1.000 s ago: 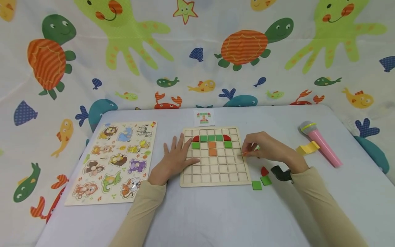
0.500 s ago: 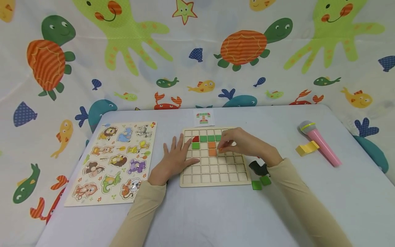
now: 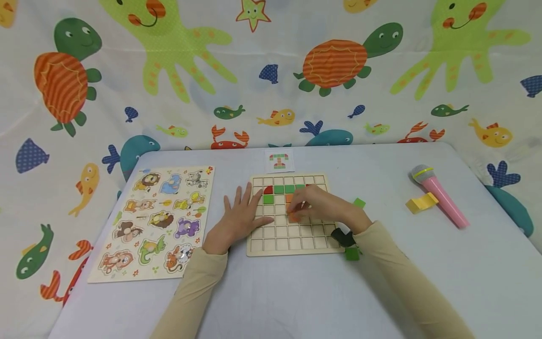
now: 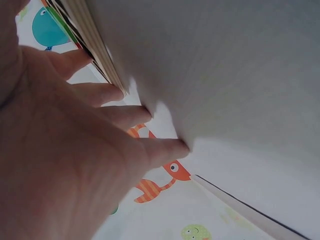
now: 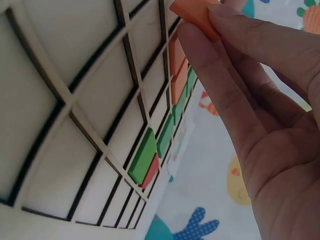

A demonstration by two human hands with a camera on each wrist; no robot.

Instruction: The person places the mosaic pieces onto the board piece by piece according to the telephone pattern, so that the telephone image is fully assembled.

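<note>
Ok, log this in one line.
right hand: pinches orange tile over grid board | left hand: fingers spread, grid board's left edge | pattern card: beyond grid board

Grid board (image 3: 281, 231) between animal puzzle (image 3: 145, 229) and microphone (image 3: 441, 197), card (image 3: 279, 162) behind board

The head camera looks forward and down over the table (image 3: 262, 301) from farther back; the left wrist's, tilted, sits close behind the left hand (image 3: 237, 219); the right wrist's, near the right hand (image 3: 317, 202), shares the gridded board (image 3: 281, 232) with the head view
</note>
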